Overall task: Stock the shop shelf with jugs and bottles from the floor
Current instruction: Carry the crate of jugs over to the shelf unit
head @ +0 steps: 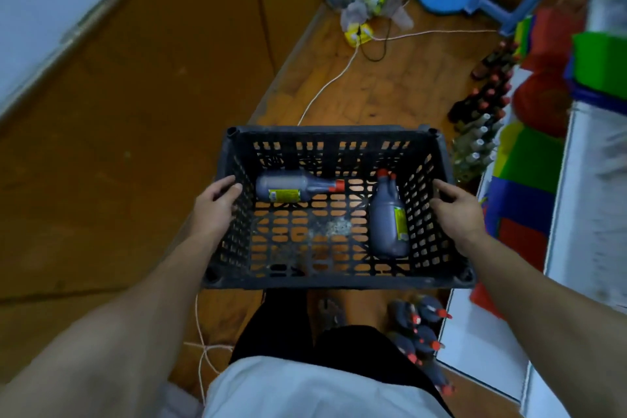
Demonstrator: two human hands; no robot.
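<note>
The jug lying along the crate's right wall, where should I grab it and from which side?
The jug lies on its side, red cap pointing away from you, wide body close against the crate wall. So probably take the narrow neck and handle just below the cap, reaching down from above. Free your right hand from the rim first.

A grey plastic jug with a red cap [288, 188] lies on its side across the far left of a black plastic lattice crate [332, 134], cap pointing right. A second grey red-capped jug [388, 217] lies along the crate's right wall, cap pointing away. Both carry yellow-green labels. A cluster of matching jugs [420, 326] lies on the wooden floor
</note>
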